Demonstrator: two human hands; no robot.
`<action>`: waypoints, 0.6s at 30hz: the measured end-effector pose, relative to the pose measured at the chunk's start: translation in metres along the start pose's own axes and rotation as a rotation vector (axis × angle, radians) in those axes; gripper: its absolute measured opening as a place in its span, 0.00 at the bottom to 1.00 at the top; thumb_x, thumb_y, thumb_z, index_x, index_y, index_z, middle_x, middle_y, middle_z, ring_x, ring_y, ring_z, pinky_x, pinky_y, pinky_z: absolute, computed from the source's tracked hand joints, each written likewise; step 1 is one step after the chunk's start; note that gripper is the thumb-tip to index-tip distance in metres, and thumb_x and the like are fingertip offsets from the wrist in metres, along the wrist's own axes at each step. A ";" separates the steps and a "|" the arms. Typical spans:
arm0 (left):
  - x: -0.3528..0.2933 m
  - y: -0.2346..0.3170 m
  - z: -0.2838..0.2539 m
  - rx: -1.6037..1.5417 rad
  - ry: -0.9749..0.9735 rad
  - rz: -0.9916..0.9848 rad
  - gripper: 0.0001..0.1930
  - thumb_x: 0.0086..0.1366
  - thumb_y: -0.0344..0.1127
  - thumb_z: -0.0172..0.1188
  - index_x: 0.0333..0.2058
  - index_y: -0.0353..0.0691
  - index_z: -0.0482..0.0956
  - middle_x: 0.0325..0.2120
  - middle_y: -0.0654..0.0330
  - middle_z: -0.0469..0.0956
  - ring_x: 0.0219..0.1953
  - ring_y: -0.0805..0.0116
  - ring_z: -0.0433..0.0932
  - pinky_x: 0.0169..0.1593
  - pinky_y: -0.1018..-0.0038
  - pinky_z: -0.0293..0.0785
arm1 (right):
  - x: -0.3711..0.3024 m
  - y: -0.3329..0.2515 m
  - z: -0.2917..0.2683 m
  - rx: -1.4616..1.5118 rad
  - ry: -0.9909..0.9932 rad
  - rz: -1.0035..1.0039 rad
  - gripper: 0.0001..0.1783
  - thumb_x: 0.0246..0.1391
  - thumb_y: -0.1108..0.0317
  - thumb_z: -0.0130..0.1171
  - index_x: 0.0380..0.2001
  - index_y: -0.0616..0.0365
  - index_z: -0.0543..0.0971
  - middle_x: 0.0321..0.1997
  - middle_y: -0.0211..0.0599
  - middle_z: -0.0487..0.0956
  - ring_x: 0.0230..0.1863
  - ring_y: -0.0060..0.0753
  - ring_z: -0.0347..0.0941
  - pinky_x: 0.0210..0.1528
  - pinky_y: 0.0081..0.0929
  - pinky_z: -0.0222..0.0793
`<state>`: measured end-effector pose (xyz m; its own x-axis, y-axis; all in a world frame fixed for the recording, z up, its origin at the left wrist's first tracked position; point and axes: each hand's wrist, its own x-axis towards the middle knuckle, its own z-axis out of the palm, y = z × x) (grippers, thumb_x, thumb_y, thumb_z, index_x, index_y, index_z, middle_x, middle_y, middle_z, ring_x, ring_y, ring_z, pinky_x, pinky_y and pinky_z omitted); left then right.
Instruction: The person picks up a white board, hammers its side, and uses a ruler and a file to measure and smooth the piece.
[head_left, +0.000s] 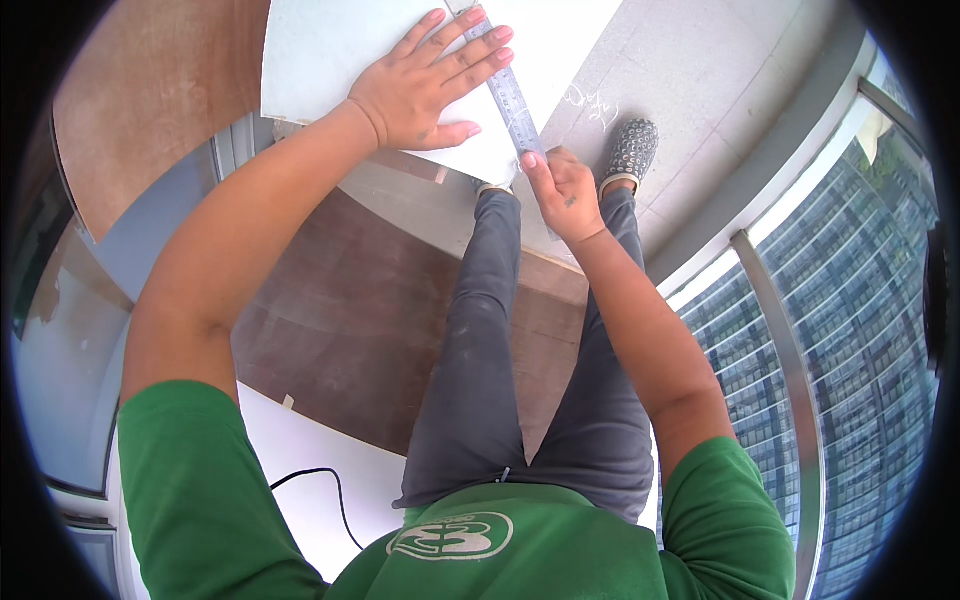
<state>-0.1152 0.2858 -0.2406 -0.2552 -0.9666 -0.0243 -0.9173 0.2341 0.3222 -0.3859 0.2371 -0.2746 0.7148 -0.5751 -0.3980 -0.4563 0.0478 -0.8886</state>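
Note:
A white board [330, 60] lies at the top of the head view, with a steel ruler [512, 105] slanting across it near its right side. My left hand [425, 88] rests flat on the board, fingers spread, and its fingertips reach onto the ruler's far part. The ruler's near end sticks out past the board's near edge. There my right hand [566, 190] grips it, thumb on top and fingers curled. Whether those fingers also hold something else is hidden.
Below the board is a brown wooden panel [340, 300]. My feet, one in a studded grey shoe [632, 150], stand on grey floor tiles [720, 90]. A metal-framed window [780, 330] runs along the right. A curved-looking brown board [140, 110] and a black cable [335, 480] are at left.

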 end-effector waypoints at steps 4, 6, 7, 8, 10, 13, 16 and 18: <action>0.001 0.000 0.000 -0.041 0.053 -0.017 0.47 0.54 0.56 0.62 0.71 0.46 0.58 0.73 0.62 0.54 0.75 0.56 0.49 0.76 0.57 0.42 | 0.003 -0.011 0.017 0.000 0.074 -0.003 0.27 0.66 0.56 0.56 0.15 0.62 0.76 0.18 0.43 0.75 0.28 0.45 0.70 0.34 0.39 0.67; 0.001 0.000 0.000 -0.067 0.066 -0.030 0.47 0.54 0.55 0.63 0.71 0.46 0.58 0.73 0.62 0.54 0.75 0.54 0.48 0.76 0.57 0.43 | 0.004 -0.013 0.025 -0.009 0.115 -0.018 0.28 0.66 0.55 0.56 0.15 0.62 0.76 0.18 0.44 0.75 0.29 0.45 0.70 0.34 0.39 0.67; 0.001 0.000 0.000 -0.080 0.062 -0.037 0.47 0.53 0.55 0.63 0.71 0.47 0.58 0.73 0.62 0.53 0.75 0.54 0.48 0.76 0.56 0.42 | 0.004 -0.014 0.025 -0.022 0.110 -0.006 0.28 0.66 0.55 0.55 0.15 0.62 0.76 0.18 0.43 0.75 0.29 0.45 0.70 0.35 0.39 0.67; 0.000 0.001 0.000 -0.093 0.057 -0.045 0.47 0.53 0.55 0.63 0.71 0.48 0.58 0.73 0.62 0.53 0.75 0.53 0.47 0.75 0.55 0.42 | 0.004 -0.016 0.025 -0.034 0.105 0.006 0.28 0.66 0.55 0.55 0.15 0.62 0.76 0.18 0.43 0.75 0.30 0.45 0.70 0.35 0.38 0.67; -0.002 -0.001 -0.006 -0.114 0.030 -0.050 0.42 0.57 0.54 0.61 0.67 0.40 0.63 0.70 0.52 0.58 0.73 0.47 0.52 0.73 0.52 0.44 | 0.004 -0.019 0.024 -0.017 0.082 0.054 0.27 0.66 0.55 0.55 0.16 0.63 0.77 0.17 0.43 0.74 0.30 0.44 0.70 0.35 0.38 0.67; 0.000 0.002 -0.008 -0.071 -0.003 -0.023 0.46 0.53 0.58 0.63 0.69 0.47 0.61 0.72 0.57 0.54 0.74 0.48 0.48 0.74 0.50 0.42 | 0.004 -0.016 0.015 0.031 0.014 0.102 0.26 0.66 0.55 0.55 0.18 0.63 0.78 0.17 0.42 0.74 0.30 0.43 0.71 0.34 0.38 0.67; -0.012 0.003 -0.007 -0.070 -0.123 0.000 0.53 0.46 0.63 0.67 0.71 0.55 0.59 0.74 0.62 0.49 0.76 0.48 0.42 0.75 0.49 0.40 | 0.004 -0.008 -0.002 0.006 -0.083 0.009 0.26 0.66 0.55 0.56 0.18 0.62 0.79 0.17 0.41 0.74 0.28 0.42 0.70 0.33 0.37 0.67; -0.019 0.003 -0.003 -0.081 -0.168 0.003 0.55 0.43 0.66 0.68 0.71 0.56 0.59 0.74 0.62 0.49 0.76 0.47 0.42 0.75 0.48 0.39 | 0.002 -0.010 0.002 0.014 -0.070 0.002 0.25 0.66 0.55 0.57 0.18 0.62 0.79 0.17 0.41 0.74 0.28 0.41 0.70 0.33 0.37 0.67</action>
<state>-0.1123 0.3048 -0.2358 -0.3116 -0.9332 -0.1789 -0.8905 0.2211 0.3976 -0.3787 0.2375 -0.2673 0.7492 -0.5169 -0.4141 -0.4505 0.0606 -0.8907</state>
